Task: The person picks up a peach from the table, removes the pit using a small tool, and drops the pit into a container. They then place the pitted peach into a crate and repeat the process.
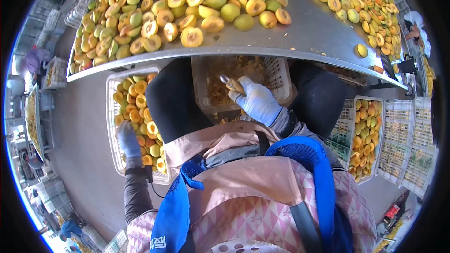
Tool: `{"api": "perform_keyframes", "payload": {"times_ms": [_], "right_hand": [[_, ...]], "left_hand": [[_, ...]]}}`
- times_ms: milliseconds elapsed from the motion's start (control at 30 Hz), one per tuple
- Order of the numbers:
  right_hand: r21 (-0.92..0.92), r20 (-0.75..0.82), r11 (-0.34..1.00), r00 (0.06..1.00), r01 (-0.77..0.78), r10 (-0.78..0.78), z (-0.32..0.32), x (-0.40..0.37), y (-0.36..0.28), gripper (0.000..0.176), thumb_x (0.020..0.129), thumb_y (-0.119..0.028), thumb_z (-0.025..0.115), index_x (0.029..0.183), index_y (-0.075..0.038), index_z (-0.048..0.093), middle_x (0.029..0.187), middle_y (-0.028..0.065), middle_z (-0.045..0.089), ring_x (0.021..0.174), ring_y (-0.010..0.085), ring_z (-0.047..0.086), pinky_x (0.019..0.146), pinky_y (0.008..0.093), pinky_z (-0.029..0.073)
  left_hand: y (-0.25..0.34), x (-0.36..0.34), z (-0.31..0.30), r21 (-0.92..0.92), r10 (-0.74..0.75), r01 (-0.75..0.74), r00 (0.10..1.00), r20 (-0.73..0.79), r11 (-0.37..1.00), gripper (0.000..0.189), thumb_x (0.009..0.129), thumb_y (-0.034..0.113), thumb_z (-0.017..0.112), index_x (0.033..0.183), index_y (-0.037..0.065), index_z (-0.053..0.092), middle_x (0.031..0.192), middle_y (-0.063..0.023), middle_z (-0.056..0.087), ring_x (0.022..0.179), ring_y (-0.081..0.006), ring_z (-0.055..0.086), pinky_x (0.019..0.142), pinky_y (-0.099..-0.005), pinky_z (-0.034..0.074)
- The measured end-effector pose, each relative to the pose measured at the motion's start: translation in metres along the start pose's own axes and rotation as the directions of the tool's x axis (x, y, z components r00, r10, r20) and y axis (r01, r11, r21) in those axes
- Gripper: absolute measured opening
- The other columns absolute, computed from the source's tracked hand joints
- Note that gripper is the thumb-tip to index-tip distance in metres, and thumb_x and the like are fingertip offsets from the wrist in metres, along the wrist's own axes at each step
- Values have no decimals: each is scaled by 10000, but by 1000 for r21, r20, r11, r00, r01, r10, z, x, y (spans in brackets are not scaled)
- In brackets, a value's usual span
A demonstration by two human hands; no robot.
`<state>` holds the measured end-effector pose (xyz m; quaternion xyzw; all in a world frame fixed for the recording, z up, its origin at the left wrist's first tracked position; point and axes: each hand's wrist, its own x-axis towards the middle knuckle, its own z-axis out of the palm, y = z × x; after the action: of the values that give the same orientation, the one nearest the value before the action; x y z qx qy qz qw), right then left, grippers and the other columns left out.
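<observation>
My right hand (pixel 258 104), in a pale blue glove, is closed around the yellow handle of a pitting tool (pixel 233 85). The tool's small rounded metal tip points up and left, above a crate (pixel 202 94) of brownish pits and scraps between my knees. On the left, my gloved left hand (pixel 128 140) hangs over the near left side of a white crate (pixel 111 107) filled with hollowed peach halves (pixel 140 101). Its fingers look loosely stretched toward the fruit, and I see nothing held in them.
A metal table (pixel 300 33) crosses in front of me, bearing a large heap of halved peaches (pixel 192 36) and a second heap (pixel 370 14) at right. Another crate of peach halves (pixel 363 136) stands right of my leg, beside stacked crates (pixel 398 145). Other people are at the edges.
</observation>
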<state>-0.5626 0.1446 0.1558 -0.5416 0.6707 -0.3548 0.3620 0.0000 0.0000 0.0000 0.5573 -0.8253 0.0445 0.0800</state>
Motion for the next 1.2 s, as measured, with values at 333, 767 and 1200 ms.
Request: {"api": "perform_keyframes", "payload": {"times_ms": [333, 767, 1200], "right_hand": [[21, -38, 996, 995, 90, -89, -46, -22, -8, 356, 895, -315, 674, 1011, 7, 575, 762, 246, 637, 729, 440, 630, 622, 464, 499], [177, -343, 958, 927, 226, -155, -71, -12, -2, 344, 903, -276, 643, 1097, -8, 550, 843, 223, 659, 777, 391, 653, 683, 445, 509], [942, 15, 324, 973, -92, 231, -68, 1, -28, 243, 916, -207, 653, 1069, -44, 561, 647, 31, 581, 393, 107, 496, 346, 213, 389]], "left_hand": [[335, 231, -181, -648, 6, -138, 979, -201, 749, 228, 863, 138, 684, 1078, 60, 690, 1008, -104, 663, 870, -214, 643, 816, -319, 506], [422, 282, -131, -763, 181, -170, 981, -71, 624, 331, 760, 146, 781, 1050, 50, 654, 949, -103, 687, 810, -227, 666, 723, -323, 538], [469, 167, -182, -955, 225, 255, 950, 219, -148, 476, 984, 342, 560, 1300, -13, 549, 1136, -86, 633, 1007, -132, 587, 910, -280, 481]]}}
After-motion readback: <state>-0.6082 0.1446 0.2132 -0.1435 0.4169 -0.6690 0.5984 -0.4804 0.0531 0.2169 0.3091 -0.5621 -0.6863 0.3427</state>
